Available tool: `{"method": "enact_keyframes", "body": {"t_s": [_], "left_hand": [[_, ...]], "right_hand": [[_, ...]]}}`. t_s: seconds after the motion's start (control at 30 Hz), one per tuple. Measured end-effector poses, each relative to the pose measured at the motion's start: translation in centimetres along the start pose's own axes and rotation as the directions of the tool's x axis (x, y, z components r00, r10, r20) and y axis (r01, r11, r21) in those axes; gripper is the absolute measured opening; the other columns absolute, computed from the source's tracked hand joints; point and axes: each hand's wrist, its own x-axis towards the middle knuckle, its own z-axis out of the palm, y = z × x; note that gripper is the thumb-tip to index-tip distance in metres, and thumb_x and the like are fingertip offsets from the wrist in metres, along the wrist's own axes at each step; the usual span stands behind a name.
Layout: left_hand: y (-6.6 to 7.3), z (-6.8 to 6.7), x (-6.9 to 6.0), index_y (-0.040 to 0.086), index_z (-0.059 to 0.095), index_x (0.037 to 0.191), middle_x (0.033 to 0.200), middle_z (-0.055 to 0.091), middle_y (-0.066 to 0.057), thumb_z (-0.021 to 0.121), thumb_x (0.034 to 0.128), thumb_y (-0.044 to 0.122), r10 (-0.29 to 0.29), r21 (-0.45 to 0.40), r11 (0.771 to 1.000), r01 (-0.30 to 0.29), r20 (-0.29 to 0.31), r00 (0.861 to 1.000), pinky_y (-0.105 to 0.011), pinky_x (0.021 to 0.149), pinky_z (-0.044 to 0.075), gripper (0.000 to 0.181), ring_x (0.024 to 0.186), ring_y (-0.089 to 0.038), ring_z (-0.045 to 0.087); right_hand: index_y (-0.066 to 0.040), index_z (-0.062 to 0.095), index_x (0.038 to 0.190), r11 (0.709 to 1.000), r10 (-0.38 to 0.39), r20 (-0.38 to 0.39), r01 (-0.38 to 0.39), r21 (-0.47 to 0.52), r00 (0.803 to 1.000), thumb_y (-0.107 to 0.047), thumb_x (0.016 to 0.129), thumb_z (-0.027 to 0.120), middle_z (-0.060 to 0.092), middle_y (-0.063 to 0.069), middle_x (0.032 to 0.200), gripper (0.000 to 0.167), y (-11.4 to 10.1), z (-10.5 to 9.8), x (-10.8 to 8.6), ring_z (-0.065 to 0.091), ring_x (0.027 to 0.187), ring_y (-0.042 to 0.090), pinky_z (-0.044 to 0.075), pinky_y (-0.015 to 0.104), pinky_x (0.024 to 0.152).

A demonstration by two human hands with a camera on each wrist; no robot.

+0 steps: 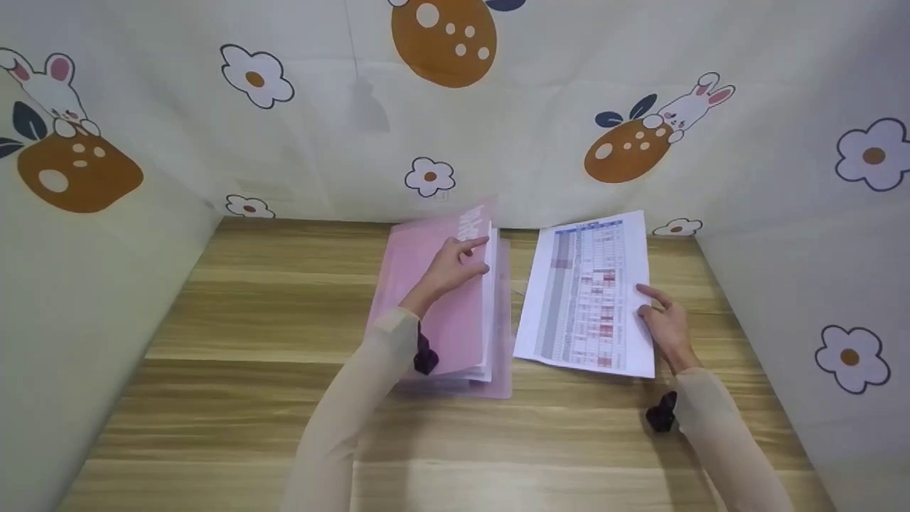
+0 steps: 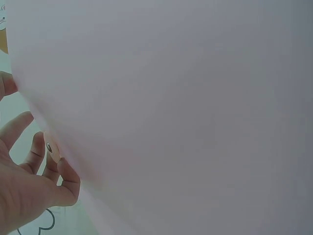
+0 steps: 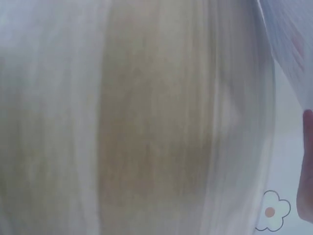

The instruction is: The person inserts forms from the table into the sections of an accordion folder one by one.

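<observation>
A pink folder (image 1: 441,299) with white lettering lies in the middle of the table, its front cover raised and pale sheets showing along the right side. My left hand (image 1: 449,272) reaches over that cover and holds its right edge. In the left wrist view the cover (image 2: 171,107) fills most of the picture; beside the curled fingers of the left hand (image 2: 29,181) is a small tab with a metal snap (image 2: 49,147). To the right, a printed sheet (image 1: 586,299) with a coloured table is tilted; my right hand (image 1: 667,323) pinches its right edge.
The wood-grain table (image 1: 263,320) is closed in by a patterned curtain (image 1: 320,142) at the back and both sides. Folder and sheet lie close to the back curtain. Each wrist wears a black device (image 1: 425,352).
</observation>
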Motion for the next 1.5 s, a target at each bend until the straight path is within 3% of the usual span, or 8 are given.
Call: {"method": "enact_keyframes", "body": {"t_s": [0.13,0.27,0.37,0.57,0.8,1.17,1.5], "left_hand": [[0.1,-0.1,0.0,0.015,0.053,0.124,0.094,0.043,-0.009,0.064,0.0739,0.019,-0.006,-0.010,1.000,0.006,0.000,1.000,-0.027,0.064,0.034,0.051,0.080,-0.020,0.039],[0.1,-0.1,0.0,0.014,0.054,0.123,0.093,0.044,-0.009,0.065,0.0734,0.018,0.015,-0.013,1.000,-0.015,-0.004,1.000,-0.027,0.064,0.034,0.051,0.079,-0.020,0.039],[0.0,-0.1,0.0,0.013,0.054,0.123,0.092,0.044,-0.010,0.065,0.0732,0.016,0.033,-0.008,0.999,-0.033,-0.010,0.999,-0.028,0.066,0.034,0.051,0.081,-0.021,0.041],[0.0,0.0,-0.1,0.013,0.054,0.123,0.093,0.045,-0.010,0.065,0.0730,0.016,0.032,-0.001,0.999,-0.032,-0.012,0.999,-0.028,0.067,0.035,0.052,0.084,-0.021,0.042],[0.1,-0.1,-0.2,0.013,0.054,0.123,0.094,0.044,-0.011,0.064,0.0727,0.015,0.023,-0.042,0.999,-0.023,-0.007,1.000,-0.027,0.062,0.033,0.052,0.076,-0.019,0.037],[0.1,0.0,-0.1,0.013,0.054,0.123,0.092,0.043,-0.009,0.065,0.0732,0.016,0.027,-0.021,0.999,-0.027,-0.011,1.000,-0.028,0.066,0.034,0.051,0.084,-0.023,0.041],[0.0,0.0,-0.1,0.014,0.054,0.123,0.092,0.044,-0.009,0.065,0.0727,0.015,0.031,-0.022,0.999,-0.032,-0.016,0.999,-0.027,0.064,0.034,0.051,0.079,-0.021,0.040]], "right_hand": [[-0.005,0.055,0.120,0.999,0.019,-0.091,-0.016,0.030,0.996,-0.001,0.078,0.050,0.061,0.007,0.084,0.042,-0.4,-0.5,-0.2,0.051,0.057,0.006,0.038,0.019,0.052],[-0.005,0.056,0.119,0.997,0.049,-0.134,-0.041,0.067,0.990,-0.001,0.078,0.049,0.059,0.009,0.106,0.041,-0.6,-0.7,-0.6,0.050,0.086,0.011,0.035,0.018,0.069],[-0.005,0.054,0.120,0.991,0.087,-0.142,-0.071,0.111,0.986,-0.001,0.080,0.046,0.044,0.009,0.129,0.042,-0.5,-0.4,-1.0,0.039,0.108,0.015,0.032,0.019,0.081],[-0.006,0.055,0.120,0.985,0.130,-0.174,-0.108,0.133,0.976,-0.003,0.081,0.045,0.044,0.007,0.129,0.041,-0.3,0.7,-2.1,0.040,0.110,0.014,0.033,0.023,0.084],[-0.006,0.056,0.119,0.966,0.182,-0.204,-0.135,0.222,0.962,-0.001,0.079,0.047,0.045,0.008,0.128,0.041,-0.2,1.7,-2.9,0.041,0.107,0.016,0.037,0.019,0.078],[-0.003,0.056,0.118,0.986,0.139,-0.265,-0.107,0.131,0.954,0.001,0.080,0.046,0.048,0.008,0.124,0.039,0.9,2.4,-3.4,0.042,0.103,0.014,0.038,0.018,0.074],[-0.002,0.056,0.117,0.979,0.131,-0.263,-0.083,0.185,0.956,0.003,0.080,0.045,0.048,0.010,0.124,0.039,0.5,3.0,-4.0,0.042,0.107,0.016,0.039,0.022,0.081]]}}
